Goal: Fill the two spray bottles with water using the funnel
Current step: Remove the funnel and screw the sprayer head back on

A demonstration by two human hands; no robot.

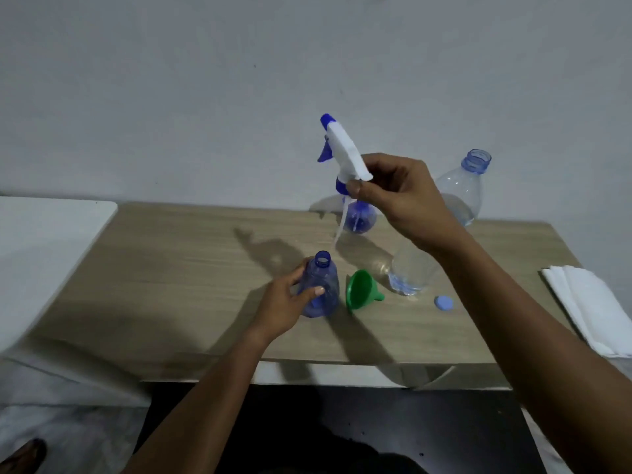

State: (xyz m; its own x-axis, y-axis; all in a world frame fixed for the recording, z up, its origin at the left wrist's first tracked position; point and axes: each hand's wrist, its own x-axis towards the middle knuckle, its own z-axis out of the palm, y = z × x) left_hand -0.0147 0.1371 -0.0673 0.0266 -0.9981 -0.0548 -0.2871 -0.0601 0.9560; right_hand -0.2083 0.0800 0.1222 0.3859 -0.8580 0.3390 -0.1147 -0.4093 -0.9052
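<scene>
We saw one translucent blue spray bottle (325,285) standing upright with its neck open, and a white-and-blue trigger head (343,148) raised above it, dip tube hanging down. The second spray bottle (359,217) stood behind, partly hidden. The green funnel (359,289) lay on its side just right of the first, near a clear water bottle (412,273).

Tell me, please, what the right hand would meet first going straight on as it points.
Probably nothing: the right hand, pinching the spray head, points left above the table, and that way looks free as far as the picture shows; depth is unclear.
</scene>
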